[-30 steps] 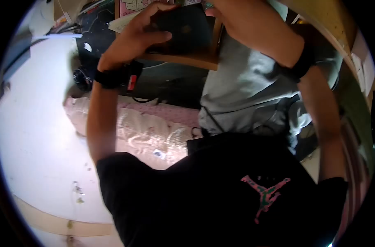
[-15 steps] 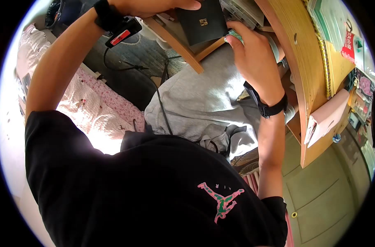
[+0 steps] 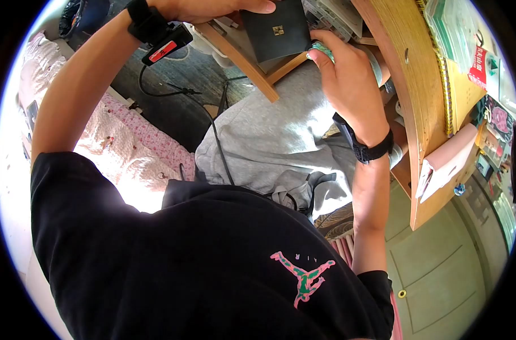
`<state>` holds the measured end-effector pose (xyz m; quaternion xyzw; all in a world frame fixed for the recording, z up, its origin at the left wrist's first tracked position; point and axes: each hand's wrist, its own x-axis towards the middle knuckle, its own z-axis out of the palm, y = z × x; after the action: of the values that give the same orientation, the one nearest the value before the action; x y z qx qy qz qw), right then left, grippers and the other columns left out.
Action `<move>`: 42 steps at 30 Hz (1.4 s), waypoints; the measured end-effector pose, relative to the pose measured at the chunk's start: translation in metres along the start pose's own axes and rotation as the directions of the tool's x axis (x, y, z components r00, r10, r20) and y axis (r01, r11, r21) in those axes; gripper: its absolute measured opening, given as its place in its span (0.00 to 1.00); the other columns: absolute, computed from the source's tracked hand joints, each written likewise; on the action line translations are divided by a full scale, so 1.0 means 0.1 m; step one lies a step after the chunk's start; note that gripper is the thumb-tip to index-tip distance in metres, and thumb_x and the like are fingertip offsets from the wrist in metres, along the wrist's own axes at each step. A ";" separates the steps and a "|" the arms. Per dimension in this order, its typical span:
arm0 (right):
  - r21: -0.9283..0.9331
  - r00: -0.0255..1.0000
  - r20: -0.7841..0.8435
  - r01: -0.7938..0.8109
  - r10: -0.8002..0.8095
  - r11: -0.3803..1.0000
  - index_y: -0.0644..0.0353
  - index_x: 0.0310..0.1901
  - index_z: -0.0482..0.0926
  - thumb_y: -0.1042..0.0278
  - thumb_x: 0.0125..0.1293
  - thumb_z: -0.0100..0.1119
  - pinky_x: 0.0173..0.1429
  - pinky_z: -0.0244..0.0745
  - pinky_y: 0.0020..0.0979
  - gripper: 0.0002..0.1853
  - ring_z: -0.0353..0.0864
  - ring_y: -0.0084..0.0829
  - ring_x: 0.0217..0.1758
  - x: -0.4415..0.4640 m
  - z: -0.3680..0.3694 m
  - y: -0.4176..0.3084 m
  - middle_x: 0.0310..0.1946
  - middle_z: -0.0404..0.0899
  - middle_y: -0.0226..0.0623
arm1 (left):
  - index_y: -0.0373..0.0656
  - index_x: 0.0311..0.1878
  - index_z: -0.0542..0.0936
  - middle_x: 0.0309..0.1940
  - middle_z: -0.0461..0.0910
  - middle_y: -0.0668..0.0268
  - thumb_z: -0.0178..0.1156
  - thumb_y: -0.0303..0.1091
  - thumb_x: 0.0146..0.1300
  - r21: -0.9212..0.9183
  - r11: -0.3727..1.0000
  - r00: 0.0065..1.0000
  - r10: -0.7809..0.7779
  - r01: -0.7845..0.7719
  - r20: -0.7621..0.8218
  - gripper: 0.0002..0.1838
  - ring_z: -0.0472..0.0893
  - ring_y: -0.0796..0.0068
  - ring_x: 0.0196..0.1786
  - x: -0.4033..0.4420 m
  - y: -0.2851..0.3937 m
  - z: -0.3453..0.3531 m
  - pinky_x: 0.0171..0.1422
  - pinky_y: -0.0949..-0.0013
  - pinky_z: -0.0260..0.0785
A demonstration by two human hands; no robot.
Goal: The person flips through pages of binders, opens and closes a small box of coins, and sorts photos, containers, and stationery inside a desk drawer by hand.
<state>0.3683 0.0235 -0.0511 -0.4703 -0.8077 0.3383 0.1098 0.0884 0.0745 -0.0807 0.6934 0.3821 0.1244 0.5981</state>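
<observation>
A flat black square item with a small gold emblem (image 3: 263,37) is held up near the top of the view. My left hand (image 3: 218,8) grips it from the upper left, the thumb lying across its face; the other fingers are mostly out of view. At its right edge, my right hand (image 3: 353,76) pinches a crumpled pale green and white cloth (image 3: 322,49) between thumb and fingers. The cloth is against or very near the item's lower right corner. Below the item is the wooden edge of an open drawer (image 3: 263,86), above my grey-trousered lap (image 3: 258,130).
A curved wooden desk (image 3: 408,96) stands at the right, bearing a pink folded case (image 3: 448,161) and stationery. Clear plastic boxes (image 3: 340,20) are beside the drawer. A black cable (image 3: 217,133) hangs from my left wrist device. Pink floral bedding (image 3: 139,133) lies at left.
The right hand and cloth have shifted very slightly left along the black item's edge. The left hand keeps its hold, and the view has moved a little.
</observation>
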 end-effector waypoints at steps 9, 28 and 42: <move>0.032 1.000 -0.003 -0.003 0.003 0.999 0.61 0.54 0.80 0.68 0.73 0.58 0.48 0.77 0.52 0.12 0.83 0.62 0.45 -0.02 0.01 0.03 0.37 0.84 0.59 | 0.38 0.57 0.74 0.50 0.74 0.68 0.57 0.32 0.77 -0.251 0.968 0.999 -0.010 0.002 -0.031 0.11 0.72 0.77 0.56 -0.02 0.10 0.11 0.64 0.69 0.64; -0.074 0.966 -0.255 0.012 -0.031 0.997 0.65 0.49 0.79 0.77 0.56 0.62 0.55 0.78 0.49 0.17 0.83 0.54 0.52 -0.10 0.11 0.02 0.43 0.84 0.51 | 0.37 0.71 0.71 0.67 0.74 0.62 0.52 0.20 0.65 -0.188 0.982 0.983 -0.040 0.005 -0.181 0.29 0.73 0.69 0.68 -0.20 0.17 0.21 0.74 0.66 0.62; 0.012 0.994 -0.101 -0.035 0.036 0.999 0.56 0.61 0.78 0.70 0.72 0.59 0.54 0.76 0.52 0.17 0.83 0.55 0.49 0.00 0.08 0.09 0.42 0.84 0.55 | 0.35 0.64 0.76 0.50 0.82 0.71 0.68 0.21 0.60 -0.429 0.875 0.963 -0.265 0.223 -0.040 0.27 0.80 0.80 0.54 -1.58 0.34 0.01 0.60 0.71 0.73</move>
<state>0.3702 0.0231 -0.0631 -0.5004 -0.7909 0.3202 0.1470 -0.0050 -0.0327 -0.0048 0.4874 0.4594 0.1611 0.7249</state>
